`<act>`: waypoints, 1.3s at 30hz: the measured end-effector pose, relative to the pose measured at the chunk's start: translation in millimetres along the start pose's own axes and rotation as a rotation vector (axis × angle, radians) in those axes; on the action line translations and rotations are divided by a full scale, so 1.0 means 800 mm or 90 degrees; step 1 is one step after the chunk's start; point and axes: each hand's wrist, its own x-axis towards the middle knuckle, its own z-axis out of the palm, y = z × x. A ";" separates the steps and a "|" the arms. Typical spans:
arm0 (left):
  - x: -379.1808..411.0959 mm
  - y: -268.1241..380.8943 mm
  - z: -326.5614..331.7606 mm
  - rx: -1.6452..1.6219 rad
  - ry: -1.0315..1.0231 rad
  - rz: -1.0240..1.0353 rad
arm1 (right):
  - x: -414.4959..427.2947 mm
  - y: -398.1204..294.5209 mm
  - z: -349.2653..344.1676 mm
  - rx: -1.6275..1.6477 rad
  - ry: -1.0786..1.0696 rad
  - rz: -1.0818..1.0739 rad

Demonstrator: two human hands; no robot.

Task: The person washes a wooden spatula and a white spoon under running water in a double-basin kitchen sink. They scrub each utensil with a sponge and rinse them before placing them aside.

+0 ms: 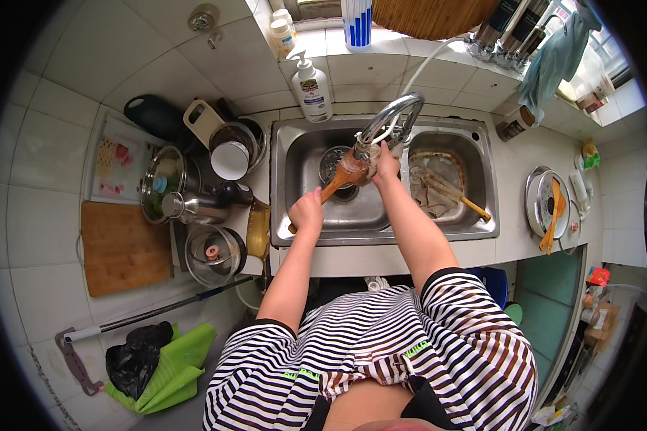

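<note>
My left hand [306, 211] is closed around the handle of a wooden spatula [349, 171], whose broad, wet head lies under the chrome faucet [392, 110]. My right hand [386, 164] grips a beige cloth [374, 161] beside the spatula's head, near the divider of the double steel sink [334, 235]. Below them in the left basin is a round metal dish [329, 162], partly hidden by the spatula. A rectangular tray [457, 161] occupies the right basin, with a crumpled cloth [434, 202] and a yellow-handled brush [475, 208] in it.
A white pump bottle [317, 97] stands behind the sink. Left of it are stacked bowls [230, 160], a steel thermos [194, 208], a glass lid [207, 258] and a wooden cutting board [124, 248]. Pot lids with wooden utensils [555, 207] lie on the right counter.
</note>
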 end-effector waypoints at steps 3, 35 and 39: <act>-0.007 0.018 0.012 -0.026 0.004 0.012 | -0.025 0.021 0.007 0.059 0.008 -0.039; 0.004 0.053 0.042 -0.632 -0.387 -0.246 | -0.062 0.025 -0.020 0.008 -0.501 0.318; 0.007 0.065 0.062 -0.513 -0.157 -0.026 | -0.056 0.025 -0.009 -0.022 -0.458 0.238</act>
